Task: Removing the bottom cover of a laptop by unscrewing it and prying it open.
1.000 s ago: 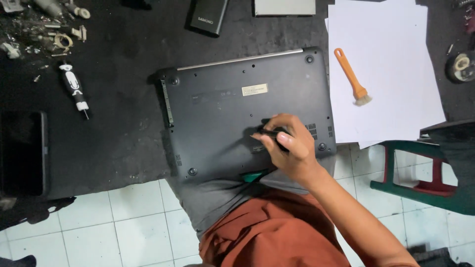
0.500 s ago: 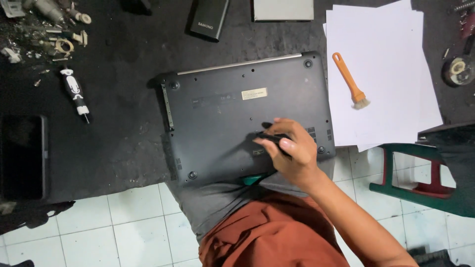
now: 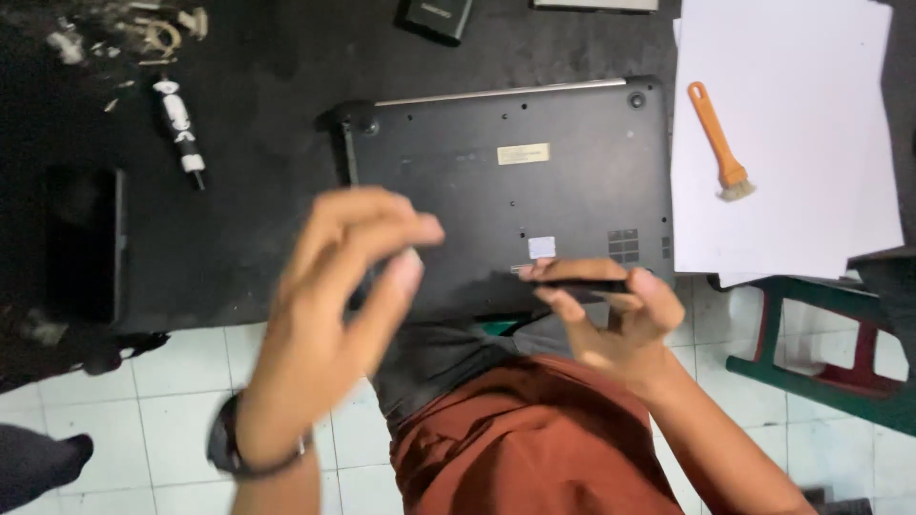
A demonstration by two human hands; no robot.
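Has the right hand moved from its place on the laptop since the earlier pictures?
Yes. The right hand has lifted off the laptop toward its near edge, holding a dark tool.

The left hand (image 3: pixel 329 315) is blurred, and its fingers cover the near left part of the laptop (image 3: pixel 506 181). Whether it holds anything cannot be told. The right hand (image 3: pixel 611 319) grips a thin dark tool (image 3: pixel 582 284) that is mostly hidden by the fingers; its kind is unclear. The near edge of the laptop is hidden behind both hands and the lap. The paper (image 3: pixel 782 133) is cut off at the far edge, as are the dark box (image 3: pixel 434 17) and the small parts (image 3: pixel 134 33) at far left, which are too blurred to identify. The stool (image 3: pixel 821 353) runs off the right edge.
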